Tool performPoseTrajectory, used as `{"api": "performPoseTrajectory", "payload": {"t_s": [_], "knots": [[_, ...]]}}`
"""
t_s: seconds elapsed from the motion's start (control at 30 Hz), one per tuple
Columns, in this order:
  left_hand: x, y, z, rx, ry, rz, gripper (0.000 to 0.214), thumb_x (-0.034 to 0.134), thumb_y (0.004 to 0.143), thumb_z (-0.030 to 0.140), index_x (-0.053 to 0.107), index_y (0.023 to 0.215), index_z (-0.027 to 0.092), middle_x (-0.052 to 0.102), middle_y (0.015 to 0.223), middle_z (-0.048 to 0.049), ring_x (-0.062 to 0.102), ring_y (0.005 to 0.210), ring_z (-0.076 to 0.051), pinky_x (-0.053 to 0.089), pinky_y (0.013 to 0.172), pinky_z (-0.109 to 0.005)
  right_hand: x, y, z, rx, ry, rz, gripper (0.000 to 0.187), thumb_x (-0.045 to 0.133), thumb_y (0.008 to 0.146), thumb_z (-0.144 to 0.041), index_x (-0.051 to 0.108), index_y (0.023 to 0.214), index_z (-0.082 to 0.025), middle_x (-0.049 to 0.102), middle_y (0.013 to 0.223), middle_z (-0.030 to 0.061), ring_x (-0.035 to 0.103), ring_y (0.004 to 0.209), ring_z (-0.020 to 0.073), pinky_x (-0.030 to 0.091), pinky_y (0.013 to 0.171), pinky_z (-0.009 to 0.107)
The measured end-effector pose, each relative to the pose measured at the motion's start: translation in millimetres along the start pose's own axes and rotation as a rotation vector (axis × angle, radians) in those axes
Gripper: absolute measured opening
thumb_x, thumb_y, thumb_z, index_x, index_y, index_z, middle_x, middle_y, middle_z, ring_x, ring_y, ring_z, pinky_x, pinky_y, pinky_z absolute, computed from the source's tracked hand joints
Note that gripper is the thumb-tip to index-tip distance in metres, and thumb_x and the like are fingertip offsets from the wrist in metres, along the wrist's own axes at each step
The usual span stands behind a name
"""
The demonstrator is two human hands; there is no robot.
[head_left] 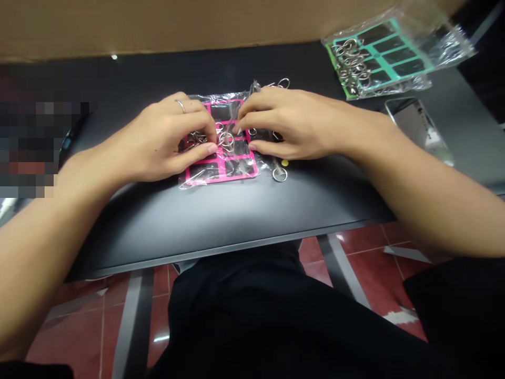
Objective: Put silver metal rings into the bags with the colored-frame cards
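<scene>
A pink card [221, 171] in a clear plastic bag lies on the black table [236, 210], with small metal wire rings [226, 139] on it. My left hand [165, 139], a ring on one finger, pinches at the metal rings from the left. My right hand [292, 123] pinches them from the right, fingertips close to the left hand's. A loose metal ring [280, 174] lies just below my right hand, and another metal ring [283, 82] sticks out behind it.
A green card with metal rings in a clear bag [379, 58] lies at the back right. A phone-like flat object [420, 129] rests to the right. A brown cardboard wall [158, 23] runs along the back. Red floor tiles show below the table edge.
</scene>
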State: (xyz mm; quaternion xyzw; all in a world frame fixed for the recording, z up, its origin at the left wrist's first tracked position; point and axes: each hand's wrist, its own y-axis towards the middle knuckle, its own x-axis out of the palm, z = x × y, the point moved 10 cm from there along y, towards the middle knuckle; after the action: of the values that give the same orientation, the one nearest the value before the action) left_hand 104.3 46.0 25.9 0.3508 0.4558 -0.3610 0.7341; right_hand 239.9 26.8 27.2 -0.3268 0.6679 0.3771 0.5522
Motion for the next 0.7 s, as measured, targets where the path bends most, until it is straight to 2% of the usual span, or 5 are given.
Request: {"api": "performPoseTrajectory", "payload": {"t_s": [0.13, 0.47, 0.57, 0.7], "knots": [[-0.1, 0.6, 1.4, 0.011, 0.01, 0.005, 0.025, 0.056, 0.106, 0.052, 0.071, 0.114, 0.035, 0.075, 0.112, -0.0033, 0.065, 0.103, -0.027, 0.051, 0.109, -0.056, 1.6, 0.0, 1.4, -0.004, -0.001, -0.001, 0.043, 0.047, 0.109, -0.042, 0.07, 0.141, -0.023, 0.07, 0.138, 0.0129, 0.067, 0.122, 0.0299, 0.056, 0.11, 0.048], [-1.1, 0.7, 2.4, 0.036, 0.04, 0.012, 0.026, 0.054, 0.106, 0.052, 0.07, 0.112, 0.033, 0.075, 0.11, -0.0044, 0.065, 0.101, -0.027, 0.052, 0.104, -0.056, 1.1, -0.6, 1.6, 0.017, 0.02, -0.006, 0.041, 0.048, 0.11, -0.04, 0.069, 0.142, -0.025, 0.07, 0.14, 0.0117, 0.066, 0.125, 0.0297, 0.055, 0.111, 0.049], [-1.4, 0.6, 2.4, 0.039, 0.047, 0.019, 0.024, 0.056, 0.105, 0.052, 0.07, 0.113, 0.035, 0.075, 0.11, -0.0041, 0.064, 0.1, -0.027, 0.053, 0.103, -0.056, 1.0, -0.8, 1.1, 0.013, 0.025, -0.012, 0.043, 0.048, 0.11, -0.039, 0.068, 0.143, -0.023, 0.069, 0.141, 0.0132, 0.065, 0.128, 0.0309, 0.055, 0.111, 0.05], [-1.8, 0.6, 4.2, 0.037, 0.051, 0.021, 0.025, 0.055, 0.107, 0.05, 0.071, 0.113, 0.03, 0.075, 0.11, -0.0059, 0.065, 0.101, -0.027, 0.053, 0.104, -0.057, 2.1, -0.7, 2.5, 0.006, 0.019, -0.005, 0.043, 0.05, 0.108, -0.039, 0.069, 0.143, -0.021, 0.069, 0.14, 0.014, 0.066, 0.126, 0.0317, 0.056, 0.11, 0.05]]}}
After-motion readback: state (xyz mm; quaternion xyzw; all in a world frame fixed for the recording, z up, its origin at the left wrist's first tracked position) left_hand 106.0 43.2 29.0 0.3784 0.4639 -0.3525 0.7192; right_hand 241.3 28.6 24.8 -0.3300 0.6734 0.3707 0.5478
